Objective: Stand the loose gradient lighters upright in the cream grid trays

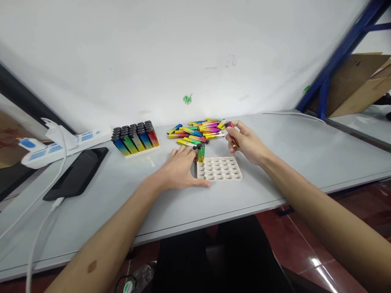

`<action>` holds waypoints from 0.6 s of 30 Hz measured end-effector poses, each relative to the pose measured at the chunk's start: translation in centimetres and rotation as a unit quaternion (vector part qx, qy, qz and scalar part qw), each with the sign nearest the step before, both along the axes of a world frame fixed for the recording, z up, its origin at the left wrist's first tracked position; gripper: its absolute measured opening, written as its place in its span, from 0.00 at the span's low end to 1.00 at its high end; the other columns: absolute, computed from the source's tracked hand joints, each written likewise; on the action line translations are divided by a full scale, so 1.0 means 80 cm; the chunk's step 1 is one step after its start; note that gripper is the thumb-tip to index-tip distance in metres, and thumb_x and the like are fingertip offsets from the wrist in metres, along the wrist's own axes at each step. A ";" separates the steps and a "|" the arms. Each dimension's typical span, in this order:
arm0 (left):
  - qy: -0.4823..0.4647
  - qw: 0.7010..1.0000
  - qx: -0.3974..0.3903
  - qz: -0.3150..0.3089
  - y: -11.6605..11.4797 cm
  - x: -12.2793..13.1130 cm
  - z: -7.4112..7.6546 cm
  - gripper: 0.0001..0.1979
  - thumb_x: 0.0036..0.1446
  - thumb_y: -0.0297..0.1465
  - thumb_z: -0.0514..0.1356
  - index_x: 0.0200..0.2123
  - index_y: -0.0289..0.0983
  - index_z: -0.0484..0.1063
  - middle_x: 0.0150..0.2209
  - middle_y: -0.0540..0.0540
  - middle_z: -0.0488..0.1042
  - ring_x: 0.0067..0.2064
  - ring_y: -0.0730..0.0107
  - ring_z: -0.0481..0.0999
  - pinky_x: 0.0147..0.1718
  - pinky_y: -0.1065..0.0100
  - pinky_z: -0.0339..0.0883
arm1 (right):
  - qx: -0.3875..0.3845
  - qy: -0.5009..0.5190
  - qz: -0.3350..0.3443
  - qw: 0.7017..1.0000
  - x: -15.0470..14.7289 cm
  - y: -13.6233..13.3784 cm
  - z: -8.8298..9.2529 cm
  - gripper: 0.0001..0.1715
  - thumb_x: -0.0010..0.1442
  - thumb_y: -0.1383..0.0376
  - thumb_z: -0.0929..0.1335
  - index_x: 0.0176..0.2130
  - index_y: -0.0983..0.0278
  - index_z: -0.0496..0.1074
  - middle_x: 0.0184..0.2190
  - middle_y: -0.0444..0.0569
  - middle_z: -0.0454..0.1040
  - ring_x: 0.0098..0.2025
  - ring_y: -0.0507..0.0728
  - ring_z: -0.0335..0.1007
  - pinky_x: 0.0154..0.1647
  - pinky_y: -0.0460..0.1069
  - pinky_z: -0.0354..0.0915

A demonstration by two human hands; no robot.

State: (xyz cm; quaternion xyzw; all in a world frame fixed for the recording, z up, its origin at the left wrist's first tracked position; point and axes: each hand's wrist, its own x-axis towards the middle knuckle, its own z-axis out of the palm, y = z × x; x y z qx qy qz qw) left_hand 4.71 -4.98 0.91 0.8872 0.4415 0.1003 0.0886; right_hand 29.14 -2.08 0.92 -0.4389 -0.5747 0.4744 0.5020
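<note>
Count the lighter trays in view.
2: one tray at left, under upright lighters; another tray beside the left hand, a green-yellow lighter standing at its far-left corner.

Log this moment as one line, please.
left hand: spread beside white tray | right hand: holds red lighter | white tray: green lighter upright, back-left corner | loose lighters: piled behind | second tray: packed, left

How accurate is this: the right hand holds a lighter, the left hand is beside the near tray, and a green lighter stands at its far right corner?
Almost: the head view shows the green lighter at the far left corner of the near tray. The right hand holds a lighter; the left hand is beside the tray.
</note>
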 end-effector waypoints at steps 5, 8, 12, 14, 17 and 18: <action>-0.004 1.000 -0.013 -0.003 0.000 -0.002 0.000 0.34 0.41 0.63 0.61 0.37 0.40 0.64 0.47 0.38 0.71 0.51 0.43 0.68 0.50 0.49 0.60 | -0.056 -0.036 0.008 0.998 -0.004 -0.001 -0.003 0.24 0.64 0.44 0.63 0.36 0.62 0.69 0.23 0.40 0.60 0.17 0.47 0.47 0.16 0.46 0.44; -0.002 1.000 -0.011 -0.003 0.000 -0.003 0.000 0.35 0.42 0.63 0.61 0.38 0.39 0.64 0.48 0.38 0.70 0.52 0.43 0.67 0.50 0.49 0.60 | -0.041 -0.062 0.007 0.997 -0.003 -0.002 -0.005 0.26 0.63 0.42 0.63 0.37 0.62 0.68 0.30 0.46 0.68 0.23 0.49 0.61 0.18 0.46 0.55; 0.006 1.000 -0.016 -0.006 0.000 -0.003 0.002 0.36 0.42 0.64 0.60 0.38 0.39 0.64 0.49 0.37 0.70 0.52 0.44 0.67 0.51 0.49 0.59 | -0.009 -0.064 0.011 0.998 -0.004 -0.003 -0.006 0.26 0.58 0.43 0.69 0.44 0.56 0.59 0.29 0.41 0.69 0.27 0.52 0.67 0.21 0.45 0.60; 0.005 1.000 -0.017 -0.006 -0.001 -0.002 0.002 0.36 0.42 0.64 0.60 0.38 0.39 0.64 0.49 0.37 0.69 0.52 0.44 0.67 0.51 0.50 0.59 | 0.001 -0.050 0.001 0.999 -0.005 -0.003 -0.004 0.25 0.58 0.43 0.69 0.42 0.56 0.59 0.22 0.37 0.61 0.22 0.50 0.58 0.19 0.43 0.53; 0.005 1.000 -0.020 -0.008 -0.001 -0.002 0.003 0.36 0.42 0.65 0.60 0.38 0.39 0.63 0.49 0.37 0.69 0.53 0.44 0.66 0.51 0.50 0.59 | -0.026 -0.037 -0.010 0.999 -0.005 -0.002 -0.002 0.26 0.62 0.41 0.63 0.33 0.60 0.64 0.19 0.37 0.50 0.18 0.48 0.43 0.17 0.44 0.41; 0.005 1.000 -0.022 -0.009 -0.001 -0.002 0.003 0.36 0.42 0.65 0.59 0.38 0.39 0.63 0.49 0.37 0.69 0.53 0.44 0.66 0.51 0.49 0.59 | -0.036 -0.037 -0.012 0.999 -0.005 -0.002 -0.001 0.28 0.63 0.41 0.61 0.29 0.61 0.63 0.18 0.37 0.49 0.17 0.48 0.41 0.17 0.45 0.39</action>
